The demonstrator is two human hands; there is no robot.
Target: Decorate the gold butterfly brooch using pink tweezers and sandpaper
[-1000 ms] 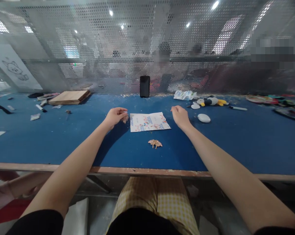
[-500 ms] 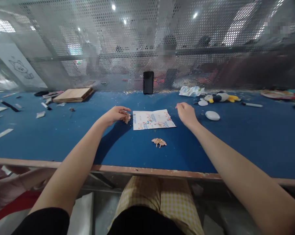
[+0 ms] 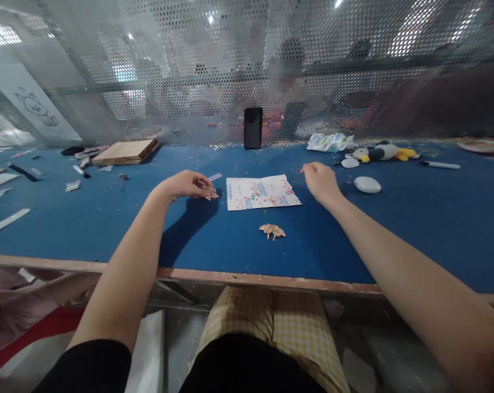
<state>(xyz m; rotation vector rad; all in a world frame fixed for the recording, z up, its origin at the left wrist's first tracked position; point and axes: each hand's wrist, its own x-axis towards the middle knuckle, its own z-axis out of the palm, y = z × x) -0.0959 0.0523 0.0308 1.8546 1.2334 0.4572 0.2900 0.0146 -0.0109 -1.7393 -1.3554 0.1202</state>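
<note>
My left hand point(image 3: 186, 184) is closed, its fingertips pinching a glittery rose-gold ornament point(image 3: 211, 192) just left of the paper. A short pale dotted strip point(image 3: 215, 177) shows just beyond those fingers. Between my hands lies a white sheet of paper point(image 3: 263, 193) printed with blue and red lettering, its top edge uneven. Closer to me on the blue table sits a rose-gold ornament shaped like a winged moth point(image 3: 272, 231). My right hand point(image 3: 322, 184) is right of the paper with its fingers curled together; whatever they hold, if anything, is hidden.
A black phone point(image 3: 253, 128) stands against the perforated metal screen. On the right are a white oval object point(image 3: 367, 185), a plush toy point(image 3: 386, 152), a marker point(image 3: 440, 165) and a crumpled packet point(image 3: 331, 143). Wooden boards point(image 3: 126, 152) and scraps lie left. Another person's arm point(image 3: 69, 288) shows lower left.
The view has shifted slightly. My left hand has turned a little with the ornament, and the dotted strip has come into sight behind it. The paper and the moth-shaped ornament stay put.
</note>
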